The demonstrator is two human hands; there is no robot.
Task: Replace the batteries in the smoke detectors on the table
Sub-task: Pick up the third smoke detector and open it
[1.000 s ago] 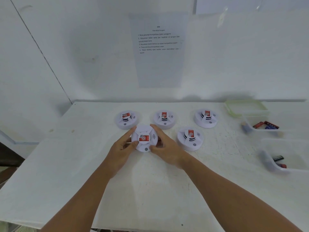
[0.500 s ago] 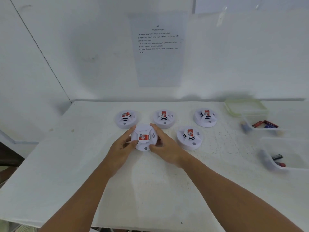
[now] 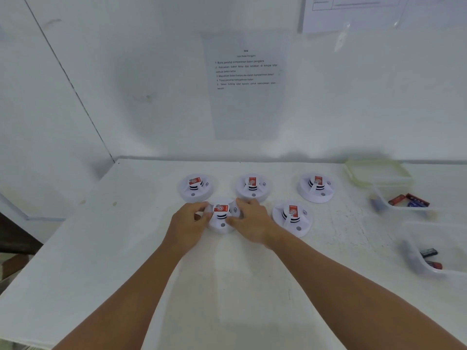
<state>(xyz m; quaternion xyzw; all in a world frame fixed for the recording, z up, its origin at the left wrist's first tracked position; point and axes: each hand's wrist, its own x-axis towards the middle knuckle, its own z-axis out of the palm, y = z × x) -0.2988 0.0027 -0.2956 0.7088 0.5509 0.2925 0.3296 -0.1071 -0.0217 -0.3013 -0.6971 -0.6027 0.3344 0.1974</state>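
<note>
While we hold the front detector from both sides, it sits on the table just in front of us. Our left hand grasps it at its 9 o'clock edge, with fingers curled over the rim. Our right hand grasps it at 3 o'clock the same way. We think two hands are used so one can keep the base from sliding while the other twists the top off to reach the battery.

Four more detectors wait near it. Three stand in a row at 12 o'clock: the left one, the middle one and the right one. One more sits at 3 o'clock, just beside our right hand. All show their red stickers, so none looks opened yet.

Far out at 3 o'clock are two clear tubs. The back tub and the near tub both hold batteries, close enough to reach. A green lid lies behind them. We cannot tell which tub holds the new ones.
</note>
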